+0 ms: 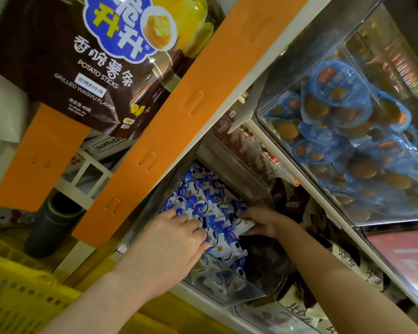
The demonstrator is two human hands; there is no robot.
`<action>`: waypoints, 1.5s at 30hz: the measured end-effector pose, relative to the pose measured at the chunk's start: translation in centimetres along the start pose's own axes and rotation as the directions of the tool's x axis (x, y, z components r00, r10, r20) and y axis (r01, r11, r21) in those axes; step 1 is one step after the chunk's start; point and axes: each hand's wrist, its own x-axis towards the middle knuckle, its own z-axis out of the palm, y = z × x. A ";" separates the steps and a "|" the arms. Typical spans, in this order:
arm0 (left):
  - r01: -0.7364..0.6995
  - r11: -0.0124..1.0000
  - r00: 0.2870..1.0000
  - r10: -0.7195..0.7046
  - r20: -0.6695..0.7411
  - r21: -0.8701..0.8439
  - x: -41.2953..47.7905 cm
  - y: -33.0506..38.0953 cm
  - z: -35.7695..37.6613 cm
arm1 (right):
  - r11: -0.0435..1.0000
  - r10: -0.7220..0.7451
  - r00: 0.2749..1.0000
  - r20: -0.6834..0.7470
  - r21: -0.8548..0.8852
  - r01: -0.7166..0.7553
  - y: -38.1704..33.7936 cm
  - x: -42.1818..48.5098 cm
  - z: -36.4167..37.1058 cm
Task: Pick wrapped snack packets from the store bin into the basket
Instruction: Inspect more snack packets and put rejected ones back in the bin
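Note:
A clear plastic bin (246, 289) on the lower shelf holds several small blue-and-white wrapped snack packets (204, 201). Both my hands are inside it. My left hand (171, 242) lies over the near packets, its fingers curled into the pile so the fingertips are hidden. My right hand (260, 220) reaches in from the right and pinches a white-and-blue packet (244, 227) between thumb and fingers. The yellow slatted basket (12, 290) sits at the lower left, below the shelf.
An orange shelf upright (186, 104) runs diagonally above the bin. A brown potato-stick bag (82, 63) hangs at the upper left. A clear bin of blue-lidded snacks (343, 131) stands on the upper right. Dark and cream packets (348, 259) fill the neighbouring bins.

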 end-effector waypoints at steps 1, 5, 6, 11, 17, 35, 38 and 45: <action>0.028 1.000 0.999 -0.028 0.018 -0.013 0.3 0.3 -0.3 | 0.998 0.012 1.000 0.027 0.056 -0.013 0.2 -0.1 -0.1; 0.115 0.990 0.969 -0.092 0.228 -0.088 4.6 0.6 0.9 | 0.982 0.001 0.998 0.060 0.186 -0.012 0.8 -0.1 -0.6; 0.111 0.991 0.937 -0.078 0.341 -0.078 6.1 0.3 1.5 | 0.977 -0.005 0.997 0.073 0.215 -0.011 1.0 -0.1 -0.7; -0.093 0.991 0.806 0.018 0.591 0.096 11.4 -1.4 4.8 | 0.977 -0.026 0.997 0.069 0.213 0.011 1.5 0.0 -0.8; -0.249 0.956 0.720 0.074 0.690 0.157 13.0 -1.4 6.9 | 0.997 -0.064 0.998 -0.019 0.029 0.065 1.2 0.2 -0.6; -0.117 0.987 0.887 0.053 0.459 0.111 9.6 -1.0 2.0 | 0.700 -0.335 0.937 -0.102 -0.692 0.175 1.6 2.4 1.2; -0.039 0.995 0.946 0.006 0.324 0.095 5.4 -0.6 -0.6 | 0.695 -0.341 0.932 -0.120 -0.700 0.164 1.6 1.5 1.6; 0.011 0.989 0.985 -0.036 0.167 0.146 -0.7 -0.2 -2.3 | 0.617 -0.703 0.706 -0.088 -0.569 0.544 -2.5 0.8 3.5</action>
